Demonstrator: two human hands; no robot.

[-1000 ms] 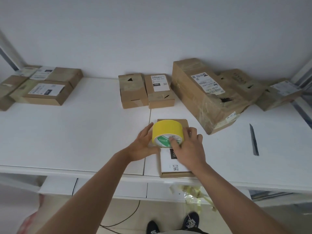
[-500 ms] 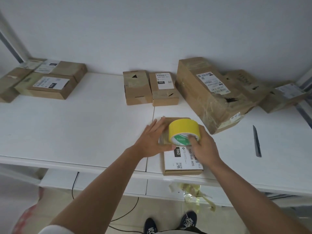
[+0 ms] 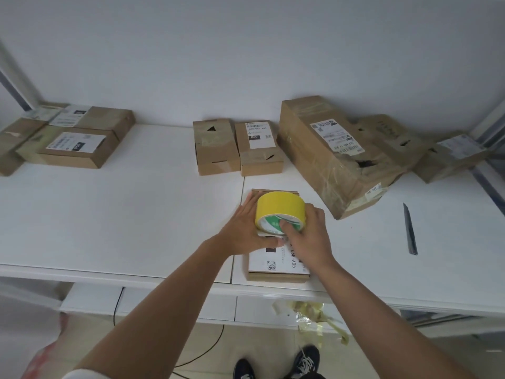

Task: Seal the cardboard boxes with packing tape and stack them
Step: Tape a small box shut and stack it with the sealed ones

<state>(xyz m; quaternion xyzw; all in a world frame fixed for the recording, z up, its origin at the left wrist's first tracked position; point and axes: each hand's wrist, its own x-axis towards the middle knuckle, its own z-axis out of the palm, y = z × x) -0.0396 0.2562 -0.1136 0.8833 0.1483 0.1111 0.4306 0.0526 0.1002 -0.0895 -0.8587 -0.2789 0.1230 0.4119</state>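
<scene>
While my right hand (image 3: 308,239) grips the yellow tape roll (image 3: 280,213) on the flat box (image 3: 278,269) near the table (image 3: 136,214) edge, my left hand (image 3: 243,228) lies flat, steadying it; a hard pull could slide the box off.

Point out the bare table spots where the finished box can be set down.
Widest bare patch: table left of the left hand, between the left boxes and the front edge. Smaller patch: front right, between the right hand and the blade. Crowded: the back right, around the big box.
</scene>
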